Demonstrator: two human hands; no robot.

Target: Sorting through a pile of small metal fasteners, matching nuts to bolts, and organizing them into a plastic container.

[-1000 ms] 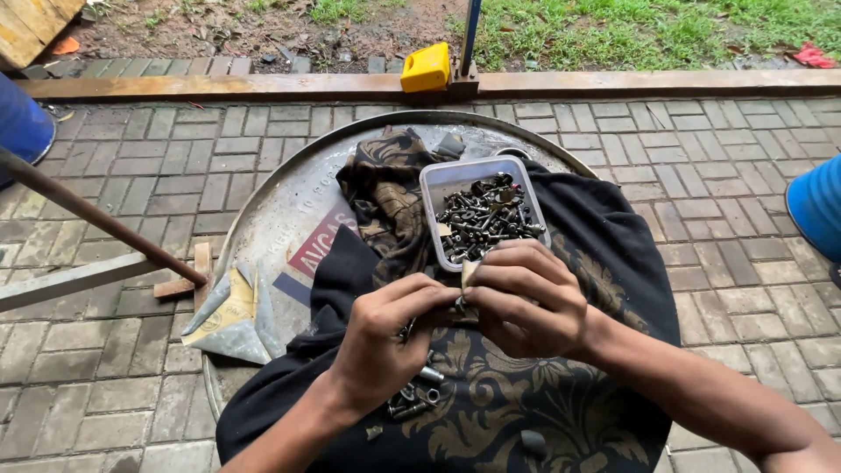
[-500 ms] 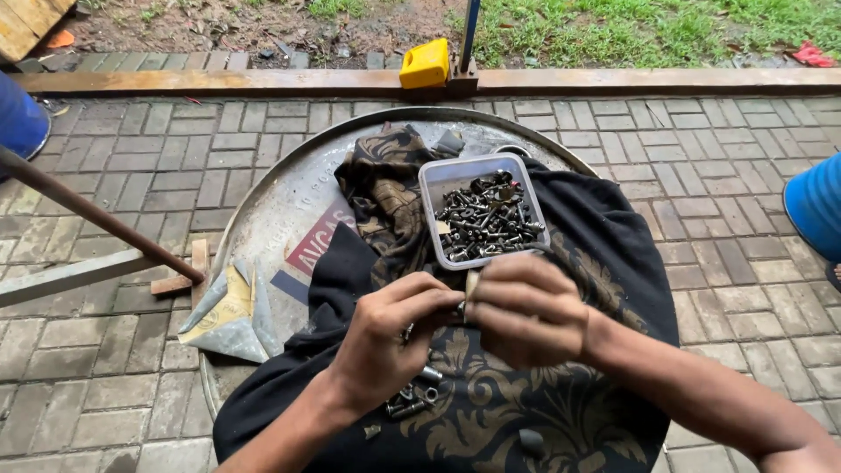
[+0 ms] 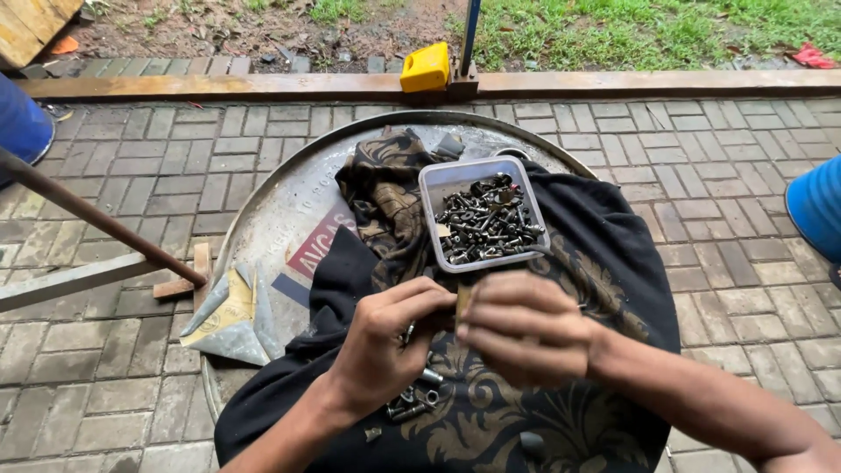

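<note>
My right hand [image 3: 526, 328] and left hand [image 3: 385, 346] hide the small part between them; I cannot tell its kind.

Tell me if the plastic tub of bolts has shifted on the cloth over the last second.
No. The plastic tub sits at the same spot on the dark cloth, near the round metal tray's far rim.

Left hand [image 3: 381, 346] and right hand [image 3: 526, 328] meet fingertip to fingertip (each grip curled closed), forearms angled inward.
</note>
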